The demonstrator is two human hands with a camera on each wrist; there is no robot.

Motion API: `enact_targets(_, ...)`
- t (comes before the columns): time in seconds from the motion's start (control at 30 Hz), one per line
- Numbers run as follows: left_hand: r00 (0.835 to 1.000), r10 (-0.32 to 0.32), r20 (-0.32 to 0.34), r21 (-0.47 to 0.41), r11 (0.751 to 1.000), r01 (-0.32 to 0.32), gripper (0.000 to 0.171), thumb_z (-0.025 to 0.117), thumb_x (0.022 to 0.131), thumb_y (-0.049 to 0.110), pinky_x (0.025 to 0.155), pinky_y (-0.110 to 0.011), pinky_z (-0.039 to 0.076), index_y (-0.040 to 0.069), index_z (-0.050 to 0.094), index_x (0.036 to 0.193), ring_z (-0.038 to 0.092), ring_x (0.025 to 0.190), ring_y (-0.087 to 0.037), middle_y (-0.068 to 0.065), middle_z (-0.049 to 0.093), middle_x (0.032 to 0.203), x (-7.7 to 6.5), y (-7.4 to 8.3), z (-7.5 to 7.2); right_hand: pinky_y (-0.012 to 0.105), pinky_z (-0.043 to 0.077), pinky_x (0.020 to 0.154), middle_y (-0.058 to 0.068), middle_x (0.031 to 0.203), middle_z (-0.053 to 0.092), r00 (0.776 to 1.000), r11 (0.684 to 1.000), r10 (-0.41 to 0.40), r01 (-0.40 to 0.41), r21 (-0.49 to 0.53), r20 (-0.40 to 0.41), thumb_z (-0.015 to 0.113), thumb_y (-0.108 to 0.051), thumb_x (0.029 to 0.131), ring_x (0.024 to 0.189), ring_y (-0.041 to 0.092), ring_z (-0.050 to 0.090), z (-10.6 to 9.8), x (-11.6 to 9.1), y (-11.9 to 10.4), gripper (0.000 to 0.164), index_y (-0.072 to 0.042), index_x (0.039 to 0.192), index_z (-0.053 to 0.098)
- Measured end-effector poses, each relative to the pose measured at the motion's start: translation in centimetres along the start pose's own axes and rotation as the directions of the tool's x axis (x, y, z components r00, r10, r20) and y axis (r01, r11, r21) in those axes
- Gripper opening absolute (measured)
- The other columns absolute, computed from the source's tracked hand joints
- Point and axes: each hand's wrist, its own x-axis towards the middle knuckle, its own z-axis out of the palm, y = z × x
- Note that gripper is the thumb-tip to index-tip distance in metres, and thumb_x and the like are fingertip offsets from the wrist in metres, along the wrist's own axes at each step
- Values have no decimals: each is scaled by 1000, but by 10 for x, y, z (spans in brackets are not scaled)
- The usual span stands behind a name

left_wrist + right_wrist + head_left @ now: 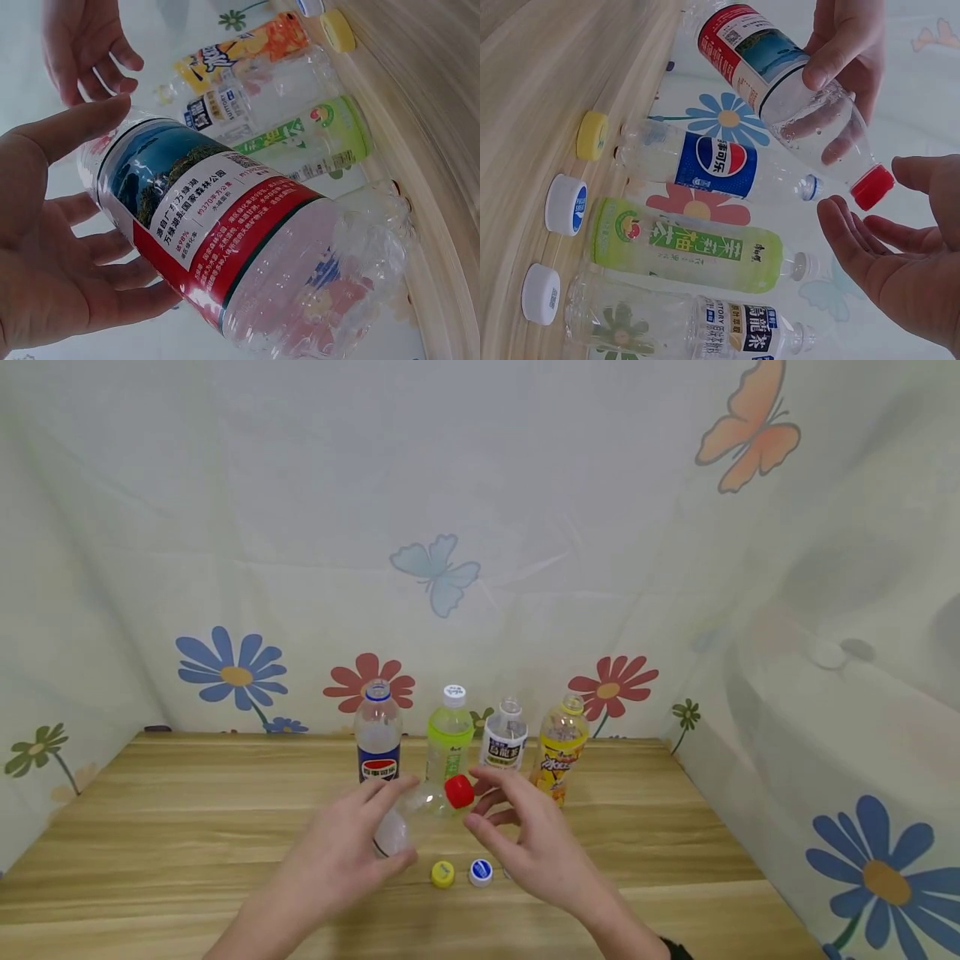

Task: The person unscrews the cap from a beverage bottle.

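Observation:
My left hand (337, 847) holds a clear plastic water bottle (217, 217) with a red, white and blue landscape label, thumb on one side and fingers on the other. The bottle is tilted in the air, its red cap (872, 187) on the neck and pointing toward my right hand (536, 843). That hand is beside the cap with thumb and fingers spread apart and slightly bent. In the right wrist view, a gap shows between its fingertips and the cap.
Behind my hands stand a Pepsi bottle (378, 760), a green tea bottle (450, 735) with its white cap on, an uncapped oolong tea bottle (505, 747) and an uncapped yellow-orange bottle (562, 747). Nearer lie a yellow cap (442, 874), a blue-and-white cap (481, 872) and a white cap (540, 293).

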Motion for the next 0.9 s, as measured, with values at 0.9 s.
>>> enact_targets(0.9, 992, 115, 41, 52, 992, -117, 75, 87, 72, 44, 80, -34, 54, 29, 54, 138, 63, 100, -19, 4, 58, 123, -3, 6, 5, 26, 55, 67, -11, 96, 61, 996, 996, -68, 65, -60, -51, 71, -20, 92, 82, 12, 62, 4, 0, 1, 19, -19, 110, 65)
